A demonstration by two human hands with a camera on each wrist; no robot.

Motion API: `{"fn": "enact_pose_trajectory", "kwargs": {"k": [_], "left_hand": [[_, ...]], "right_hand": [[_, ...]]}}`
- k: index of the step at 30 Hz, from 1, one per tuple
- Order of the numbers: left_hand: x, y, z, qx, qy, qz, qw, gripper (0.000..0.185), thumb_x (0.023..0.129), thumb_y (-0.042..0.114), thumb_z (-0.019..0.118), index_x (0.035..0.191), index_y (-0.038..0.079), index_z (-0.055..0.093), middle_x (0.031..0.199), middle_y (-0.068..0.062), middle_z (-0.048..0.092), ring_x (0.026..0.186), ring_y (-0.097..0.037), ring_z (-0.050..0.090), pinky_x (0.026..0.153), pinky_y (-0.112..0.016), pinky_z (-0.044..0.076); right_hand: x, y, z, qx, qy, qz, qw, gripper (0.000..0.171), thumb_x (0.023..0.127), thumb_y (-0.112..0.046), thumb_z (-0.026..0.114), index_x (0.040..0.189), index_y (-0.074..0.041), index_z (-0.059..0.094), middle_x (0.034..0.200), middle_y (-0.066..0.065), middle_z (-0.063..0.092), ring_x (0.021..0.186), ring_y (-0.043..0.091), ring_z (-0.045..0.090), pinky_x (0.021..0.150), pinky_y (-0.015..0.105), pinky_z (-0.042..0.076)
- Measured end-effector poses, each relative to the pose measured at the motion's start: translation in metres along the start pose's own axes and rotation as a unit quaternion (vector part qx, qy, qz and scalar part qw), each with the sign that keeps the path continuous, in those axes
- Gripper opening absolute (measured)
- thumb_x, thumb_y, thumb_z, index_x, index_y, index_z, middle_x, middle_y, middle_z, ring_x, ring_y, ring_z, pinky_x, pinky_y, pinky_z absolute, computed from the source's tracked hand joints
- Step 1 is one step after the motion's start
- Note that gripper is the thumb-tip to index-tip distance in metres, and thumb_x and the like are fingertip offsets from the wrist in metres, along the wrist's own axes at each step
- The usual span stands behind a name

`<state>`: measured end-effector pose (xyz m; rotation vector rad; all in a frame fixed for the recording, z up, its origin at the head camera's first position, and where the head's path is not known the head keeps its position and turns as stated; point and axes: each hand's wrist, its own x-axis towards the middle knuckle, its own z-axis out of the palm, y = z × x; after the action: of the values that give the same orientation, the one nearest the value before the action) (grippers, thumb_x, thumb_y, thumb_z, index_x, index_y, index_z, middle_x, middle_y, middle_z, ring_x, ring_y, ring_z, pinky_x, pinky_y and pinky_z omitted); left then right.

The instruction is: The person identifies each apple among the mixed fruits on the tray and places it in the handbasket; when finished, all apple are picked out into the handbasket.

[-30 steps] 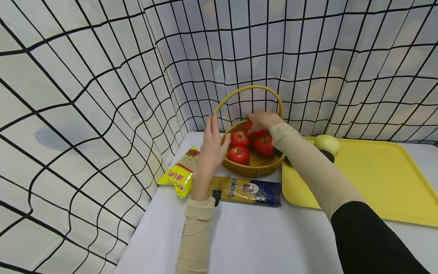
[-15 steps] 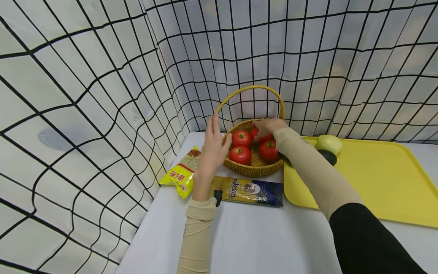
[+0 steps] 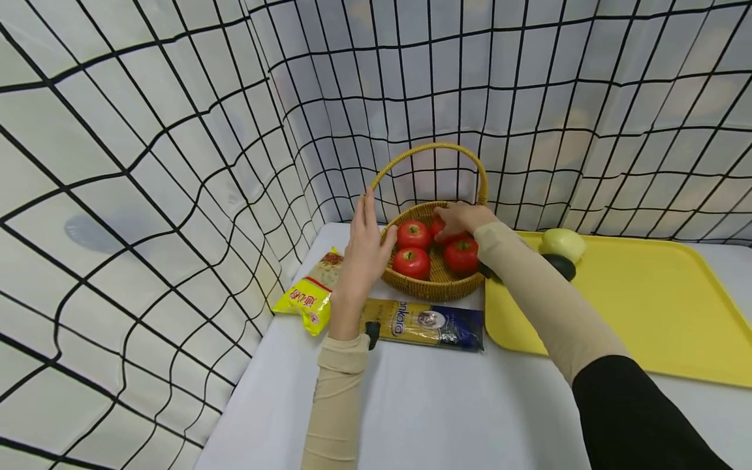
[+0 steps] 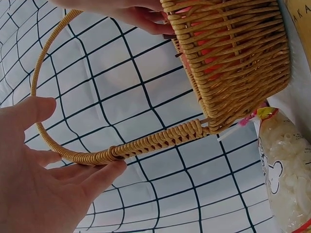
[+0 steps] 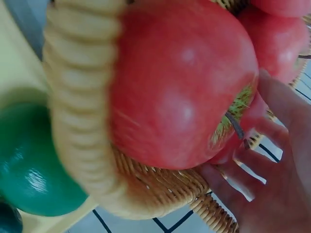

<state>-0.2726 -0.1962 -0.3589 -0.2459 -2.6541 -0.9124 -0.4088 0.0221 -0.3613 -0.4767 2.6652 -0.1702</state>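
Note:
A woven basket (image 3: pixel 435 289) with a hoop handle (image 3: pixel 431 149) stands at the back of the white table and holds several red tomatoes (image 3: pixel 411 262). My right hand (image 3: pixel 464 215) reaches in from the right and grips the rear tomato (image 3: pixel 437 228), which sits low among the others. In the right wrist view its fingers (image 5: pixel 277 160) lie behind a large tomato (image 5: pixel 184 82). My left hand (image 3: pixel 367 241) stands flat against the basket's left rim with its fingers straight. In the left wrist view its fingers (image 4: pixel 97 174) touch the base of the handle (image 4: pixel 146 143).
A spaghetti pack (image 3: pixel 429 323) and a yellow snack bag (image 3: pixel 311 300) lie in front of the basket. A yellow tray (image 3: pixel 646 307) on the right carries a pale green round thing (image 3: pixel 563 243) and a dark green one (image 3: pixel 561 266). Grid-patterned cloth walls close the left and back.
My right hand has lowered the tomato from above the basket down among the others at the back. The left hand has stayed at the rim.

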Motion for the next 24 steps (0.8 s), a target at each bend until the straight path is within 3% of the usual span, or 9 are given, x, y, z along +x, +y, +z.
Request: {"fn": "enact_pose_trajectory", "kwargs": {"k": [4,7,9,16,20,24], "left_hand": [[0.001,-0.003,0.002,0.0,0.002,0.0,1.0,0.082,0.108,0.037,0.048,0.166,0.028,-0.01,0.175,-0.013,0.004,0.161,-0.034,0.016,0.122,-0.057,0.037],[0.0,-0.006,0.002,0.001,0.002,-0.004,1.0,0.083,0.108,0.035,0.05,0.166,0.026,-0.009,0.175,-0.013,0.005,0.161,-0.034,0.016,0.122,-0.058,0.037],[-0.001,-0.008,0.003,0.001,0.001,-0.002,1.0,0.084,0.108,0.035,0.05,0.166,0.025,-0.008,0.175,-0.013,0.004,0.161,-0.034,0.016,0.12,-0.058,0.038],[-0.006,-0.017,-0.007,0.007,0.004,-0.011,0.9999,0.084,0.108,0.036,0.05,0.166,0.025,-0.01,0.175,-0.014,0.003,0.161,-0.035,0.014,0.122,-0.059,0.035],[-0.006,-0.024,-0.013,0.016,0.008,-0.009,0.9998,0.084,0.108,0.036,0.049,0.166,0.023,-0.01,0.174,-0.016,0.003,0.161,-0.036,0.013,0.123,-0.059,0.035],[-0.004,-0.029,-0.011,0.007,0.006,-0.001,1.0,0.083,0.108,0.035,0.049,0.166,0.02,-0.009,0.174,-0.018,0.003,0.161,-0.038,0.012,0.125,-0.058,0.031]], "right_hand": [[-0.012,0.008,0.012,-0.003,0.083,-0.064,0.994,0.066,0.104,-0.041,0.056,0.16,-0.015,0.033,0.169,0.02,0.024,0.158,0.043,0.016,0.123,0.068,0.026],[-0.037,0.021,0.029,0.003,0.18,-0.129,0.975,0.059,0.105,-0.036,0.057,0.155,-0.009,0.041,0.162,0.023,0.037,0.152,0.045,0.026,0.124,0.064,0.027],[-0.066,0.034,0.041,0.024,0.237,-0.152,0.959,0.056,0.105,-0.033,0.058,0.153,-0.007,0.044,0.159,0.023,0.041,0.149,0.045,0.03,0.124,0.064,0.026],[-0.17,0.069,0.079,0.091,0.349,-0.134,0.923,0.054,0.103,-0.025,0.062,0.152,-0.008,0.046,0.154,0.019,0.048,0.145,0.043,0.036,0.119,0.066,0.027],[-0.202,0.081,0.094,0.111,0.384,-0.136,0.906,0.054,0.102,-0.024,0.064,0.151,-0.007,0.047,0.151,0.021,0.05,0.141,0.046,0.038,0.113,0.069,0.029],[-0.216,0.092,0.099,0.118,0.407,-0.129,0.897,0.054,0.102,-0.021,0.065,0.15,-0.006,0.047,0.15,0.025,0.049,0.137,0.05,0.039,0.108,0.071,0.03]]}}
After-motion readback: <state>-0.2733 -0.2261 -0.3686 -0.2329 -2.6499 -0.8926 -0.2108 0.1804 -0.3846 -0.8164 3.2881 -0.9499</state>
